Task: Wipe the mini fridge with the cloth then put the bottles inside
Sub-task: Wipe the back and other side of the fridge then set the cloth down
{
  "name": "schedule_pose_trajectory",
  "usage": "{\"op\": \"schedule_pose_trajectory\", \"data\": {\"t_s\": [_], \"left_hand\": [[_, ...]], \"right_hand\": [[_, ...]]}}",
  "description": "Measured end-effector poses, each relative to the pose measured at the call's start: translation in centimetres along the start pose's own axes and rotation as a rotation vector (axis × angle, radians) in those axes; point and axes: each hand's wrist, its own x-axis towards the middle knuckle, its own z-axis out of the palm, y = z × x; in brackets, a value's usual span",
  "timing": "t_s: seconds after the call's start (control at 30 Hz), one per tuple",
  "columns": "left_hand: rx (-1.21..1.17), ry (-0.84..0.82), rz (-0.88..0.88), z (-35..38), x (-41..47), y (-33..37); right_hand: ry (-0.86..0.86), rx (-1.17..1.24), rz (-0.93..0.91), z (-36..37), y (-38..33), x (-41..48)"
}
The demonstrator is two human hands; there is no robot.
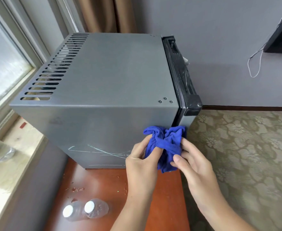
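Observation:
A grey mini fridge (107,77) stands on a red-brown wooden stand (103,185), its black door (180,74) on the right side and shut. A bunched blue cloth (166,144) hangs in front of the fridge's lower right corner. My left hand (142,162) pinches the cloth's left part, and my right hand (191,160) pinches its right part. Two clear bottles with white caps (85,210) stand upright on the wooden stand, near its front left.
A window and its pale sill (12,164) run along the left, with another clear bottle (2,153) lying on the sill. Patterned carpet (245,155) covers the floor on the right. A dark object with a hanging cord (255,64) is at the top right.

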Motion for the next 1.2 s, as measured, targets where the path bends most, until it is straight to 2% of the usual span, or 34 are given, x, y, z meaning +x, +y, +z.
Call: {"op": "schedule_pose_trajectory", "data": {"t_s": [0.1, 0.23, 0.43, 0.6, 0.8, 0.9, 1.03, 1.2], "left_hand": [[0.034, -0.030, 0.138, -0.1, 0.0, 2.7], [0.109, -0.083, 0.131, -0.2, 0.7, 1.6], [0.182, -0.068, -0.116, -0.7, 2.9, -5.2], [0.127, 0.021, -0.317, -0.6, 4.3, -11.6], [-0.055, 0.106, -0.536, 0.3, 5.3, -17.1], [-0.097, 0.121, -0.603, -0.2, 5.8, -18.0], [-0.149, 0.207, -0.557, -1.0, 5.7, -16.4], [-0.219, 0.223, -0.352, -3.7, 4.2, -9.8]], "right_hand": [[0.023, 0.045, -0.117, 0.4, -1.5, 0.4], [0.018, 0.032, -0.030, 0.9, -0.3, 0.7], [-0.003, -0.107, 0.220, 1.5, 3.9, 1.6], [-0.092, -0.253, 0.438, 0.4, 8.0, 3.4], [-0.277, -0.389, 0.579, -0.8, 11.7, 5.2], [-0.316, -0.363, 0.613, -1.0, 11.8, 5.9], [-0.333, -0.349, 0.580, -0.8, 10.9, 5.3], [-0.338, -0.210, 0.388, 1.7, 7.4, 3.9]]}}
